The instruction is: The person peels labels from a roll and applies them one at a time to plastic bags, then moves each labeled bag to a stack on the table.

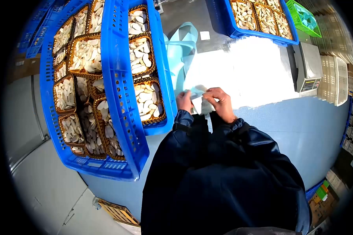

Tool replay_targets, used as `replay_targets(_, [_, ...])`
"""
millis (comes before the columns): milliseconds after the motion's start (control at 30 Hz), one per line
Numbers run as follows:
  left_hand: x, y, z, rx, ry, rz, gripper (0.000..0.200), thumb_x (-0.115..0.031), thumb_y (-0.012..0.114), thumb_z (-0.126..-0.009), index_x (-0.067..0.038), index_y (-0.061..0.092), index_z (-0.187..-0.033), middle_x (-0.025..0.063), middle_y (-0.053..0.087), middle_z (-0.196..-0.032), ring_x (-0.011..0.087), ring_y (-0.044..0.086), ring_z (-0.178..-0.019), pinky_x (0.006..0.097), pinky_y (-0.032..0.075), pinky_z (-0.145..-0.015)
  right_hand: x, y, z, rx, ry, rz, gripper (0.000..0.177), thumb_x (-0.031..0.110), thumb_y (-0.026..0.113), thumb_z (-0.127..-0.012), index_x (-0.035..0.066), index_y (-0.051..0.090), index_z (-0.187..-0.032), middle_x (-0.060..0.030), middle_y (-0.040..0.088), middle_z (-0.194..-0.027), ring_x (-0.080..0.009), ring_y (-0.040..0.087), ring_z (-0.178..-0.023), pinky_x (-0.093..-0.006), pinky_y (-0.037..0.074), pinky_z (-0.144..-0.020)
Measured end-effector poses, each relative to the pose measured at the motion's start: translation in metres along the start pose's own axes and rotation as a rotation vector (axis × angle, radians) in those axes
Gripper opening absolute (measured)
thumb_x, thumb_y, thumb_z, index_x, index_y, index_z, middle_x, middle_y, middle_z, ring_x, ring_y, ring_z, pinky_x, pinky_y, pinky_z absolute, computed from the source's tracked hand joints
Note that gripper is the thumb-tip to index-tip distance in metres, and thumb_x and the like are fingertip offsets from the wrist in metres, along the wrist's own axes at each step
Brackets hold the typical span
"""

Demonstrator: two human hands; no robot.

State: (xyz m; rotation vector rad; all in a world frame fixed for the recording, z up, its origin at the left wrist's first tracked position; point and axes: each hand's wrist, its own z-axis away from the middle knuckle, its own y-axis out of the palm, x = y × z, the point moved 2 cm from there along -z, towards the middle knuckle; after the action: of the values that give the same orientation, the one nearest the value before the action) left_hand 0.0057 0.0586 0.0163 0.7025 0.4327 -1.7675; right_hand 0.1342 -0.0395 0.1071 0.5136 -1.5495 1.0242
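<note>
A small pale sheet (pixel 198 105) is held low in front of the body, near the close edge of the counter (pixel 184 13); whether it is paper or film cannot be told. Its left side is gripped by the left hand (pixel 184 101), with the thumb uppermost, and its right side is pinched between the thumb and bent fingers of the right hand (pixel 220 103). Just beyond the left hand, light-blue plastic (pixel 182 53) is spread beside a blue crate (pixel 163 70). In that crate, brown trays (pixel 147 100) are filled with pale slices. A scale (pixel 310 74) is placed at the right.
</note>
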Motion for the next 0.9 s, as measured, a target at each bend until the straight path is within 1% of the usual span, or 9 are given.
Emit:
replay_targets(33, [0.002, -0.007, -0.004, -0.047, 0.073, 0.100, 0.020, -0.022, 0.058, -0.083, -0.003, 0.055, -0.088, 0.0074, 0.058, -0.080, 0.0197, 0.061, -0.067, 0.0322, 0.052, -0.058, -0.003, -0.004, -0.004, -0.011, -0.011, -0.063, 0.011, 0.003, 0.065, -0.078, 0.002, 0.065, -0.089, -0.0074, 0.061, -0.094, -0.0148, 0.058, -0.087, -0.0265, 0.047, -0.074])
replay_targets(67, [-0.010, -0.007, 0.002, -0.091, 0.144, 0.198, 0.021, -0.023, 0.056, -0.085, -0.003, 0.055, -0.089, 0.0075, 0.059, -0.082, 0.0202, 0.062, -0.069, 0.0325, 0.051, -0.061, -0.014, -0.005, -0.009, -0.066, 0.255, -0.371, 0.013, 0.006, 0.062, -0.082, 0.000, 0.062, -0.093, -0.0049, 0.061, -0.087, -0.0122, 0.057, -0.082, -0.0257, 0.046, -0.073])
replay_targets(133, [-0.041, -0.004, 0.037, -0.150, 0.072, 0.378, 0.032, -0.026, 0.053, -0.088, 0.000, 0.054, -0.107, 0.0129, 0.058, -0.099, 0.0239, 0.058, -0.080, 0.0351, 0.048, -0.069, -0.034, -0.023, -0.031, -0.158, 0.472, -0.412, 0.014, 0.009, 0.059, -0.085, -0.002, 0.059, -0.093, -0.0031, 0.060, -0.081, -0.0096, 0.055, -0.075, -0.0235, 0.046, -0.069])
replay_targets(267, [-0.051, -0.004, 0.040, -0.172, 0.145, 0.186, 0.042, -0.026, 0.054, -0.087, 0.003, 0.047, -0.117, 0.0133, 0.054, -0.112, 0.0226, 0.050, -0.098, 0.0341, 0.038, -0.088, -0.066, -0.019, -0.055, -0.040, 0.332, -0.077, 0.012, 0.011, 0.063, -0.080, 0.001, 0.062, -0.086, -0.0039, 0.062, -0.069, -0.0090, 0.057, -0.063, -0.0233, 0.045, -0.060])
replay_targets(400, [-0.014, 0.003, 0.004, -0.150, 0.172, 0.197, 0.043, -0.020, 0.054, -0.086, 0.003, 0.042, -0.120, 0.0104, 0.050, -0.114, 0.0218, 0.048, -0.100, 0.0322, 0.038, -0.087, -0.070, -0.010, -0.058, -0.010, 0.341, 0.009, 0.014, 0.013, 0.065, -0.077, 0.002, 0.061, -0.086, -0.0053, 0.063, -0.070, -0.0099, 0.058, -0.064, -0.0240, 0.046, -0.061])
replay_targets(467, [-0.008, 0.002, -0.007, 0.037, 0.182, 0.168, 0.051, -0.019, 0.055, -0.086, 0.007, 0.037, -0.125, 0.0136, 0.047, -0.122, 0.0222, 0.045, -0.109, 0.0315, 0.036, -0.092, -0.068, -0.008, -0.059, -0.017, 0.326, -0.007, 0.015, 0.013, 0.066, -0.076, 0.002, 0.062, -0.086, -0.0057, 0.063, -0.070, -0.0105, 0.059, -0.064, -0.0243, 0.046, -0.061])
replay_targets(667, [-0.006, 0.009, -0.003, -0.090, 0.100, 0.152, 0.055, -0.021, 0.054, -0.086, 0.007, 0.032, -0.128, 0.0137, 0.045, -0.124, 0.0213, 0.043, -0.112, 0.0317, 0.033, -0.095, -0.053, -0.005, -0.058, -0.027, 0.228, 0.396, 0.015, 0.016, 0.063, -0.075, 0.006, 0.062, -0.086, -0.0073, 0.062, -0.077, -0.0224, 0.060, -0.068, -0.0325, 0.047, -0.063])
replay_targets(800, [0.001, 0.007, -0.012, -0.082, 0.113, 0.166, 0.057, -0.023, 0.056, -0.086, 0.007, 0.032, -0.129, 0.0147, 0.044, -0.126, 0.0225, 0.043, -0.114, 0.0319, 0.033, -0.095, -0.063, 0.010, -0.049, -0.110, 0.134, 0.546, 0.018, 0.018, 0.062, -0.075, 0.012, 0.060, -0.092, -0.0074, 0.060, -0.087, -0.0271, 0.058, -0.077, -0.0369, 0.047, -0.065])
replay_targets(900, [-0.004, 0.013, -0.007, -0.107, 0.106, 0.225, 0.053, -0.025, 0.054, -0.085, 0.006, 0.038, -0.125, 0.0128, 0.050, -0.119, 0.0217, 0.047, -0.108, 0.0322, 0.035, -0.091, -0.031, 0.014, -0.043, -0.211, 0.072, 0.596, 0.038, 0.012, 0.064, -0.075, 0.010, 0.052, -0.111, -0.0128, 0.056, -0.098, -0.0284, 0.056, -0.084, -0.0363, 0.047, -0.071])
